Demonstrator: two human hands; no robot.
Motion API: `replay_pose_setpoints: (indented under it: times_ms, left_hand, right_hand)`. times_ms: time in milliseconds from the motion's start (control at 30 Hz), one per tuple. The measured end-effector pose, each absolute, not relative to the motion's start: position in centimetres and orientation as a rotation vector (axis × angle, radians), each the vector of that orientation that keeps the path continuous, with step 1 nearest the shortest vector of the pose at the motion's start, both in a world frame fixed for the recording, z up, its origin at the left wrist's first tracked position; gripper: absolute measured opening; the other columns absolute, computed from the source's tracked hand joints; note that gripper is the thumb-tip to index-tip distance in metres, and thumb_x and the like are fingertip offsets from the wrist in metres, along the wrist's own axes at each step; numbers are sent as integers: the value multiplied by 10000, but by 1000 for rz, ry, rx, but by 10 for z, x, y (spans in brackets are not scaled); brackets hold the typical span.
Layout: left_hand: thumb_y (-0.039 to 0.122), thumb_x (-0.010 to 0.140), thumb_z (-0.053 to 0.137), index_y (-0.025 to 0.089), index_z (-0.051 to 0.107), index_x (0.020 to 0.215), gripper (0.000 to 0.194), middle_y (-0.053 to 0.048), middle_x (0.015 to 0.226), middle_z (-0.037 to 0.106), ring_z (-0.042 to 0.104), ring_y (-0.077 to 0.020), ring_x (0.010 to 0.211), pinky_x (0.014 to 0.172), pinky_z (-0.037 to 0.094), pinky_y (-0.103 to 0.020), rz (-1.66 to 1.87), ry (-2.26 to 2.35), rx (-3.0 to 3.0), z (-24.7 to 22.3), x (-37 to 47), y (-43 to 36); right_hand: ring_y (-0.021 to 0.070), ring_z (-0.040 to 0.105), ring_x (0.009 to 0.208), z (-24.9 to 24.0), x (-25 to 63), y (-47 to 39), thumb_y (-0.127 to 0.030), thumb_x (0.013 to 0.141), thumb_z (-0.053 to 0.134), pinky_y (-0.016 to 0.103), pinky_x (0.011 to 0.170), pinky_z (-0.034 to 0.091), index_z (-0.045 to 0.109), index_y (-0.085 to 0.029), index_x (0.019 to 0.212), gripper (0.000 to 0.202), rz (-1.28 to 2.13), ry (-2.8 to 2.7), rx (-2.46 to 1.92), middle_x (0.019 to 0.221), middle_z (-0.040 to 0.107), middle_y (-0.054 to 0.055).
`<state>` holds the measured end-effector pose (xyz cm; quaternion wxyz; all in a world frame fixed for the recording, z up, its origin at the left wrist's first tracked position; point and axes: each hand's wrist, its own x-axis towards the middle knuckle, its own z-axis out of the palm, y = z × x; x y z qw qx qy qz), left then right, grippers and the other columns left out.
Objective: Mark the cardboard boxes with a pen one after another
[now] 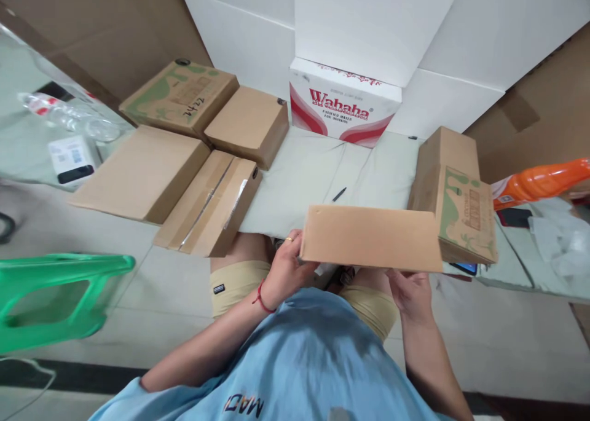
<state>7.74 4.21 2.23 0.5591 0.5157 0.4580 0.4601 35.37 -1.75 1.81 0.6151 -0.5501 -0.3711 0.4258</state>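
A plain brown cardboard box [371,238] is held up in front of my body, over the table's near edge. My left hand [290,267] grips its left end, with a ring and a red string bracelet showing. At the box's lower right edge, my right hand [410,289] holds it from below, some fingers hidden behind the cardboard. Just beyond the box a dark pen [339,194] lies on the pale green table cover [295,193]. A white and red Wahaba box [343,104] stands against the white panels at the back.
On the left sit a taped box [209,203], two plain boxes [142,172] and a green-printed box [182,98]. More boxes [465,212] stand right, beside an orange bottle [539,184]. A clear bottle [74,117] lies far left, above a green stool [59,298].
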Motion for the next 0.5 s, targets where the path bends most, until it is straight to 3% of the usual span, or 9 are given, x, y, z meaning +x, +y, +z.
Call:
replay_pose_setpoints:
  times_ms: [100, 200, 300, 367, 500]
  left_hand:
    - [261, 747, 895, 218, 835, 984, 248, -97, 1118, 801, 706, -344, 1189, 1141, 549, -503, 1077, 1008, 1105, 25, 73, 44]
    - [333, 775, 853, 218, 807, 1155, 400, -90, 1179, 805, 743, -326, 1127, 1015, 620, -478, 1105, 920, 896, 31, 63, 47]
    - [474, 838, 792, 207, 739, 1334, 566, -97, 1288, 780, 763, -300, 1103, 944, 660, -447, 1142, 766, 508, 35, 51, 55]
    - [551, 903, 757, 170, 742, 1307, 555, -105, 1218, 797, 782, -279, 1059, 921, 673, -405, 1136, 731, 338, 31, 44, 61]
    - [323, 963, 756, 185, 772, 1187, 263, -53, 1017, 843, 812, -208, 898, 798, 671, -268, 1094, 746, 170, 8, 38, 65]
  right_hand:
    - [322, 595, 1483, 33, 352, -18, -373, 871, 895, 536, 1177, 557, 724, -327, 1422, 579, 857, -1162, -1292, 1555, 651, 120]
    - [320, 566, 1500, 49, 351, -20, -260, 945, 816, 585, 1203, 527, 736, -381, 1415, 492, 662, -1418, -1315, 1607, 585, 103]
    - [334, 597, 1440, 61, 349, -24, -180, 947, 792, 657, 1213, 494, 676, -422, 1498, 613, 419, -1611, -1353, 1576, 607, 98]
    - [339, 592, 1448, 67, 345, -27, -150, 937, 791, 648, 1208, 509, 611, -436, 1568, 715, 346, -1690, -1332, 1580, 603, 93]
    - [348, 491, 1579, 76, 329, -34, -174, 951, 778, 555, 1177, 590, 544, -436, 1624, 759, 535, -1556, -1196, 1732, 437, 75]
